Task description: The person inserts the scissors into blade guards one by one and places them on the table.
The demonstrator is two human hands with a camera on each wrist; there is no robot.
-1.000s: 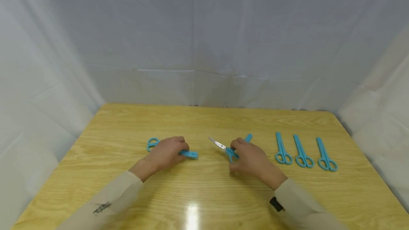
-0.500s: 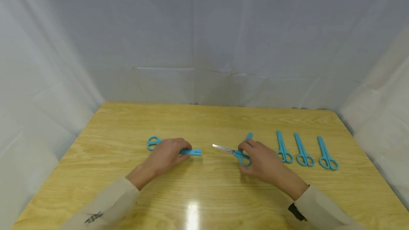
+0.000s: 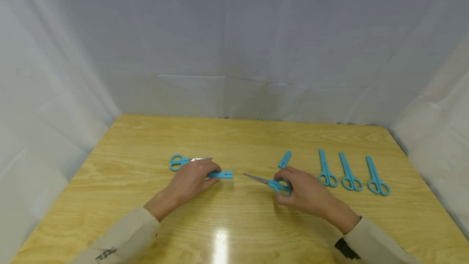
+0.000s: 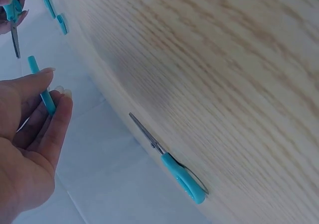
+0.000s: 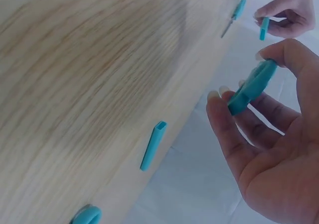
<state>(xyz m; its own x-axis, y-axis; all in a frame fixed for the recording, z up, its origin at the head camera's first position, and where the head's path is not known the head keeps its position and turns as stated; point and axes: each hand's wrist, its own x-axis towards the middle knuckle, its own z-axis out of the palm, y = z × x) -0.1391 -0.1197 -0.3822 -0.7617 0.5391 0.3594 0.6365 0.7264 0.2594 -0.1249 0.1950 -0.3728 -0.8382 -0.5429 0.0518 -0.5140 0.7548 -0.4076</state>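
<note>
Midway between the left and right edges of the bench point(image 3: 253, 139), two hands face each other. The left hand point(image 3: 185, 184) comes in from the near left, its forearm in a beige sleeve point(image 3: 126, 233) slanting inward, the back of the hand uppermost; its grip pinches a blue sheath point(image 3: 224, 174) between thumb and fingers, the slotted end pointing right. The right hand point(image 3: 311, 194) slants in from the near right, its grip holding the scissors point(image 3: 274, 185) by their blue handles between thumb and fingertips. Their blades point left, near the sheath's slotted end but apart from it. Just beyond the left hand, toward the far edge, lies an uncovered pair point(image 3: 177, 163), its handles to the left. A loose sheath point(image 3: 285, 160) lies beyond the right hand. Nearer the right edge, three covered pairs point(image 3: 349, 174) lie in a row, tips toward the far edge.
</note>
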